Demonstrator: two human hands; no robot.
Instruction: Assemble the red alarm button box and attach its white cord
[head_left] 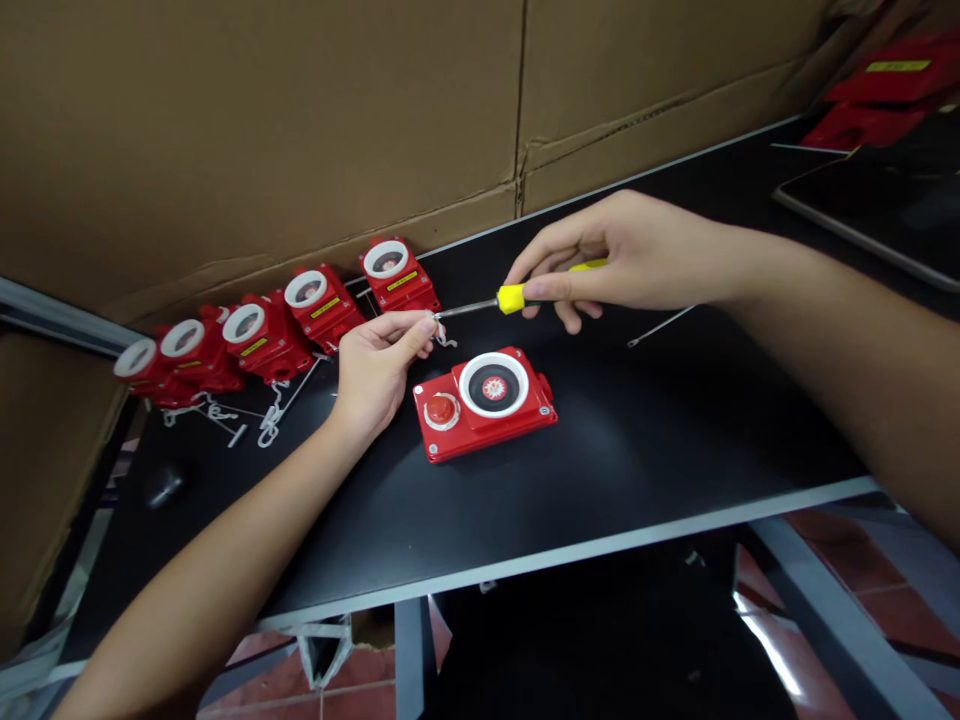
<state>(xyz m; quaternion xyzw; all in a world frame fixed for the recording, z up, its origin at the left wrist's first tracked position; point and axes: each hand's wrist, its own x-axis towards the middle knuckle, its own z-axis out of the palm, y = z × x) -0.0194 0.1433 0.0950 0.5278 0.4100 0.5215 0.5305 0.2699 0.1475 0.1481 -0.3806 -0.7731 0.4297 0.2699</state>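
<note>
My right hand [581,262] is closed around the yellow and black handle of a screwdriver [511,298], whose metal shaft points left. The shaft's tip meets the fingertips of my left hand [386,365]. Those fingers are pinched together, with a bit of white cord [444,335] hanging from them; whatever else they grip is hidden. Just below the hands, a red box [487,437] lies on the black table. It has a round red button [441,409] and a white ring [493,384] around a dark disc.
Several similar red boxes [324,308] with white rings and cords stand along the cardboard wall [315,130]. A thin metal rod [660,327] lies beyond my right wrist. At far right are a flat dark device [877,205] and more red parts [892,90]. The table's front edge [570,552] runs below.
</note>
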